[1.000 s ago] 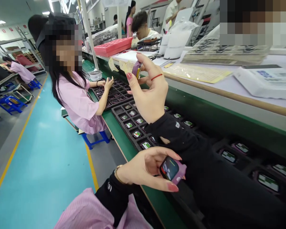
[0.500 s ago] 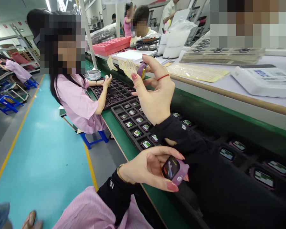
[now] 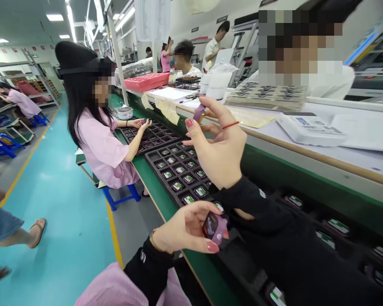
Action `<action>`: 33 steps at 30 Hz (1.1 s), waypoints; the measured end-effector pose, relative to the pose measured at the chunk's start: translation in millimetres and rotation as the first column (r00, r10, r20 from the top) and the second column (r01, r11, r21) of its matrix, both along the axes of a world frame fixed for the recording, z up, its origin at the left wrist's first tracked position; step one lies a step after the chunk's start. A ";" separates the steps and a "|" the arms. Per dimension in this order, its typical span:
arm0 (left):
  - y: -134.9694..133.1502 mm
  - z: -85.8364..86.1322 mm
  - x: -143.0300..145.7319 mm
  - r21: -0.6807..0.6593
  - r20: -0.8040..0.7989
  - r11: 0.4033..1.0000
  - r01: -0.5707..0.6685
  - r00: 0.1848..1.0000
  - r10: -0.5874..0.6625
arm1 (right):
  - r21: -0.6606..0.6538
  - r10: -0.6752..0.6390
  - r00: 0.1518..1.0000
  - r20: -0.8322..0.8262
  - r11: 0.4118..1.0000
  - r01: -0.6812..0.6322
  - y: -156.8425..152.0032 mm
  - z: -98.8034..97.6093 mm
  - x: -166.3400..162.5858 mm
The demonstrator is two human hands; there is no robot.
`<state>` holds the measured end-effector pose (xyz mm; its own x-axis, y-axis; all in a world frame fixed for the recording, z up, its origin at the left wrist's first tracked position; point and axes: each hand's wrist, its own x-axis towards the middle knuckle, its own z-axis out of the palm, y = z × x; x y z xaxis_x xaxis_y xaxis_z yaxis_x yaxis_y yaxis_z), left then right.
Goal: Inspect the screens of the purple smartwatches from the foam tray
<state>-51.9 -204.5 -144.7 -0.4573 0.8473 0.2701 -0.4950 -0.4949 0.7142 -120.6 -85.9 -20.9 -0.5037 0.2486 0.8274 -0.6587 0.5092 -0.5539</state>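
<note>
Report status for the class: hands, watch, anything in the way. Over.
Left hand gripping purple smartwatch, screen lit. Right hand higher, pinching purple item. Black right sleeve partly hiding compartmented trays.

Black sleeves (image 3: 151, 270) bear small white markings (image 3: 143, 256), worn with pink clothing (image 3: 115, 287), a thin bracelet (image 3: 152, 240) and red band (image 3: 230, 124).

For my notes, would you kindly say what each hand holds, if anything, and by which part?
Left hand: purple watch, by opposite edges. Right hand: purple piece, by its edges.
</note>
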 end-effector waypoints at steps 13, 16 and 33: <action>4.7 -1.6 5.4 0.036 0.031 0.998 0.045 0.998 -0.046 | -0.048 0.053 0.999 0.005 0.997 -0.053 -3.8 -12.4 -7.0; 4.3 -1.4 2.3 0.039 0.036 0.998 0.045 0.998 -0.047 | -0.061 0.066 0.997 0.034 0.996 -0.064 -3.9 -12.4 -9.7; 21.9 23.8 -5.2 -0.105 -0.022 0.994 -0.021 1.000 0.019 | -0.127 0.085 0.995 0.048 0.989 -0.079 30.8 3.0 36.1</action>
